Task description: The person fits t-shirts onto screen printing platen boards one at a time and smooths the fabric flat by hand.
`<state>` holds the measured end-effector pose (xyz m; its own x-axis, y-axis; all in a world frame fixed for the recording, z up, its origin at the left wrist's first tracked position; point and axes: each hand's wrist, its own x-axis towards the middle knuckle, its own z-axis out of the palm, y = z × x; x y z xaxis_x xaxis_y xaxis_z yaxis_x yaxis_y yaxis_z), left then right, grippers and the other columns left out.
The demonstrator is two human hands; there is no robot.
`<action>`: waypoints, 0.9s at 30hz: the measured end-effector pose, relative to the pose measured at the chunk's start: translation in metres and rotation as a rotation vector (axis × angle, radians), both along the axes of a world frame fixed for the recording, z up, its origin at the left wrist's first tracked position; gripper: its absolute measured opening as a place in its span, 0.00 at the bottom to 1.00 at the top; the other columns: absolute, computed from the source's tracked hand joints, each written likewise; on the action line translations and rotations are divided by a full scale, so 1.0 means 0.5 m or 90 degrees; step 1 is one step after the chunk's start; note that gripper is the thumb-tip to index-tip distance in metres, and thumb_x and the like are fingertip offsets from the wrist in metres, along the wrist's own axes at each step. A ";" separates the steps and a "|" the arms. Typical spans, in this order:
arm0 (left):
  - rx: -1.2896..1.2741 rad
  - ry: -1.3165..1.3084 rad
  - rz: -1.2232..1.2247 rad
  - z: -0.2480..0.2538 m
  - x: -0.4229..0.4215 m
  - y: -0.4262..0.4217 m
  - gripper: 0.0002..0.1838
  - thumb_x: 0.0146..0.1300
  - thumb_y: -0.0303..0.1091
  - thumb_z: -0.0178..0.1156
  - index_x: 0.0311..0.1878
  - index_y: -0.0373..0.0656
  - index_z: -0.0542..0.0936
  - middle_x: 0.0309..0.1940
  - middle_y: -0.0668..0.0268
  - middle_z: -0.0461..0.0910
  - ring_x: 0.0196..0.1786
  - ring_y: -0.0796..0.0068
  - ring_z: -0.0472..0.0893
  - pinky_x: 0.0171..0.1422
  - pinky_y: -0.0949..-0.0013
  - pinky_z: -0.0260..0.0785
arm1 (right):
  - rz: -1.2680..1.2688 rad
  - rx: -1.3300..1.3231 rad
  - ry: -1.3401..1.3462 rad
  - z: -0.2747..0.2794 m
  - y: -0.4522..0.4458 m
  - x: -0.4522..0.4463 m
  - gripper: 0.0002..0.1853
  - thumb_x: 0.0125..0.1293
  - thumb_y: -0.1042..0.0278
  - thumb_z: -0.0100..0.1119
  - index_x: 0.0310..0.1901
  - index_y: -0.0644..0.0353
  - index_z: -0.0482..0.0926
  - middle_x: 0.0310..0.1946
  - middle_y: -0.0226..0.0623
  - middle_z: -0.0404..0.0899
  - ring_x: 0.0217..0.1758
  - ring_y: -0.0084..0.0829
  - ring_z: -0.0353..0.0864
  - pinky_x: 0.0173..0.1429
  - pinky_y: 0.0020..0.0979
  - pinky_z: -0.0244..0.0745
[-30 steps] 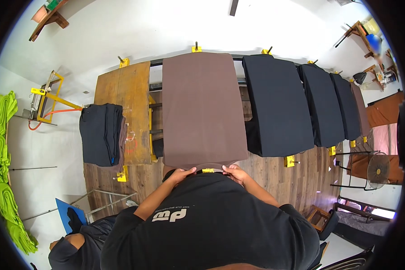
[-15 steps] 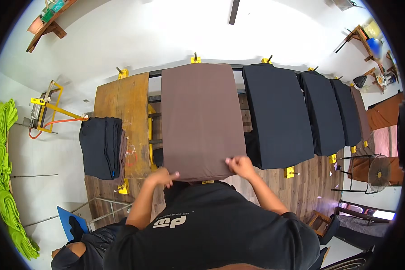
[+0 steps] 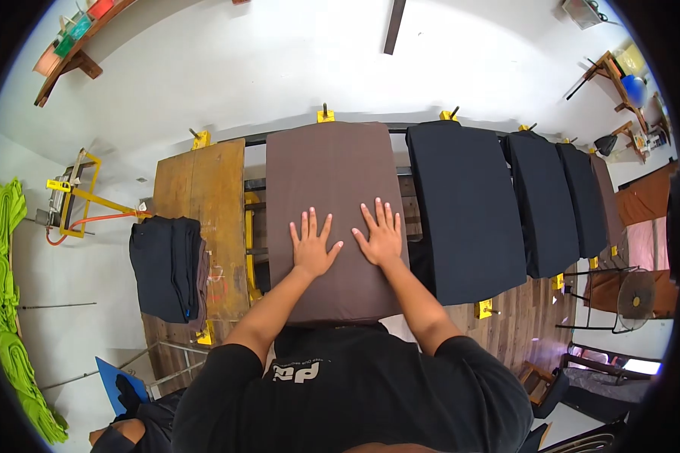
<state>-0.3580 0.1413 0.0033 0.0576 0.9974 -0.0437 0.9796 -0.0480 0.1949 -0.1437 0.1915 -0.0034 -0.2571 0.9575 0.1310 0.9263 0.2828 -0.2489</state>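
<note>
A brown fabric piece (image 3: 329, 166), probably a shirt, is stretched over a long board right in front of me. My left hand (image 3: 313, 245) lies flat on its left half, fingers spread. On the right half, my right hand (image 3: 379, 234) rests palm down with the fingers apart. Both hands touch the cloth and hold nothing. Beside it on the right, a black fabric piece (image 3: 468, 211) covers another board. To the left is a bare wooden board (image 3: 204, 174) with a folded pile of dark garments (image 3: 162, 268) on its near left part.
Farther right stand more boards with black cloth (image 3: 544, 204). Yellow clamps (image 3: 325, 115) hold the boards on a black rail. Lime-green cloth bundles (image 3: 4, 287) hang at far left, near a yellow-framed device (image 3: 75, 192). A fan (image 3: 636, 294) stands right; another person (image 3: 140, 426) is at lower left.
Both hands have moved from the near edge of the brown cloth up onto its middle. Their curled fingers have opened out and now lie flat.
</note>
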 end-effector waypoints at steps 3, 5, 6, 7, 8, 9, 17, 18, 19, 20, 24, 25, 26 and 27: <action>0.050 -0.039 -0.056 -0.006 -0.009 0.011 0.45 0.73 0.67 0.54 0.87 0.56 0.58 0.87 0.45 0.43 0.89 0.42 0.43 0.87 0.34 0.32 | 0.013 -0.006 0.008 0.010 0.013 0.029 0.39 0.74 0.33 0.53 0.83 0.36 0.63 0.87 0.41 0.51 0.89 0.48 0.50 0.88 0.55 0.42; 0.037 -0.052 -0.057 -0.009 -0.015 0.010 0.45 0.73 0.67 0.54 0.87 0.56 0.58 0.87 0.45 0.43 0.89 0.42 0.43 0.88 0.35 0.32 | 0.012 -0.014 0.003 0.010 0.010 0.025 0.39 0.73 0.33 0.54 0.83 0.36 0.63 0.87 0.42 0.51 0.89 0.49 0.49 0.88 0.55 0.42; 0.024 -0.066 -0.061 -0.008 -0.019 0.009 0.46 0.72 0.68 0.54 0.86 0.56 0.58 0.87 0.45 0.43 0.89 0.43 0.43 0.88 0.36 0.33 | 0.002 -0.015 0.001 0.009 0.009 0.022 0.39 0.73 0.34 0.54 0.83 0.36 0.63 0.87 0.43 0.51 0.89 0.50 0.49 0.88 0.56 0.42; 0.024 -0.066 -0.058 -0.010 -0.020 0.011 0.46 0.72 0.68 0.54 0.86 0.56 0.58 0.87 0.45 0.43 0.89 0.43 0.43 0.88 0.36 0.33 | -0.006 -0.015 -0.002 0.009 0.012 0.018 0.39 0.73 0.34 0.54 0.83 0.36 0.63 0.87 0.43 0.51 0.88 0.50 0.49 0.88 0.56 0.42; 0.025 -0.067 -0.047 -0.011 -0.017 0.010 0.46 0.72 0.69 0.53 0.87 0.58 0.58 0.87 0.45 0.43 0.89 0.41 0.43 0.87 0.33 0.33 | -0.024 -0.025 -0.009 0.007 0.011 0.010 0.40 0.73 0.36 0.55 0.83 0.37 0.63 0.87 0.45 0.50 0.89 0.51 0.48 0.87 0.58 0.42; 0.023 -0.070 -0.037 -0.006 -0.010 0.007 0.46 0.72 0.71 0.53 0.87 0.60 0.58 0.87 0.45 0.43 0.88 0.40 0.43 0.87 0.31 0.32 | -0.021 -0.029 -0.012 0.000 0.015 0.011 0.40 0.73 0.36 0.55 0.83 0.37 0.63 0.87 0.45 0.50 0.89 0.51 0.48 0.87 0.58 0.42; -0.001 -0.029 -0.053 -0.001 0.086 0.075 0.42 0.73 0.71 0.49 0.86 0.68 0.57 0.88 0.46 0.39 0.88 0.37 0.38 0.74 0.08 0.28 | -0.059 -0.103 0.005 0.029 0.048 0.048 0.41 0.75 0.37 0.54 0.84 0.41 0.58 0.88 0.43 0.43 0.90 0.46 0.44 0.85 0.62 0.50; -0.018 -0.036 -0.058 0.006 0.087 0.076 0.43 0.74 0.71 0.49 0.86 0.67 0.57 0.88 0.46 0.40 0.89 0.38 0.38 0.74 0.08 0.28 | -0.059 -0.102 0.005 0.028 0.046 0.051 0.41 0.75 0.38 0.54 0.84 0.44 0.59 0.88 0.44 0.43 0.90 0.47 0.45 0.84 0.61 0.52; -0.036 -0.043 -0.060 0.006 0.091 0.074 0.43 0.74 0.71 0.49 0.86 0.66 0.57 0.88 0.47 0.41 0.89 0.39 0.39 0.75 0.09 0.28 | -0.085 -0.062 0.058 0.006 0.045 0.056 0.40 0.76 0.41 0.55 0.83 0.49 0.60 0.88 0.46 0.43 0.89 0.49 0.48 0.84 0.58 0.55; -0.031 -0.046 -0.059 0.005 0.087 0.075 0.43 0.74 0.71 0.49 0.86 0.66 0.57 0.88 0.47 0.41 0.89 0.39 0.39 0.75 0.09 0.28 | -0.107 -0.020 0.110 -0.015 0.048 0.060 0.39 0.77 0.43 0.55 0.82 0.54 0.61 0.88 0.48 0.44 0.88 0.51 0.52 0.83 0.55 0.58; -0.012 -0.045 -0.099 -0.008 0.071 0.054 0.45 0.73 0.71 0.49 0.87 0.62 0.56 0.88 0.49 0.42 0.89 0.43 0.41 0.78 0.13 0.30 | -0.405 -0.046 0.354 -0.050 0.057 0.082 0.23 0.77 0.51 0.61 0.58 0.65 0.81 0.47 0.51 0.88 0.49 0.49 0.88 0.56 0.45 0.80; -0.008 -0.043 -0.097 -0.005 0.071 0.059 0.45 0.73 0.71 0.49 0.87 0.60 0.56 0.88 0.50 0.43 0.89 0.44 0.41 0.79 0.15 0.30 | -0.406 -0.045 0.354 -0.061 0.058 0.089 0.23 0.77 0.51 0.61 0.58 0.65 0.81 0.47 0.51 0.88 0.49 0.49 0.88 0.56 0.45 0.80; -0.005 -0.044 -0.096 0.000 0.073 0.063 0.45 0.73 0.71 0.49 0.87 0.60 0.56 0.88 0.50 0.43 0.89 0.44 0.41 0.79 0.15 0.30 | -0.398 -0.027 0.388 -0.070 0.063 0.099 0.20 0.76 0.52 0.63 0.51 0.65 0.83 0.39 0.48 0.89 0.42 0.48 0.89 0.51 0.44 0.81; -0.006 -0.040 -0.090 0.002 0.076 0.061 0.45 0.73 0.70 0.49 0.87 0.61 0.56 0.88 0.50 0.43 0.89 0.44 0.41 0.80 0.15 0.30 | -0.389 -0.011 0.420 -0.067 0.065 0.108 0.18 0.75 0.54 0.66 0.43 0.65 0.86 0.31 0.45 0.89 0.35 0.46 0.89 0.46 0.43 0.82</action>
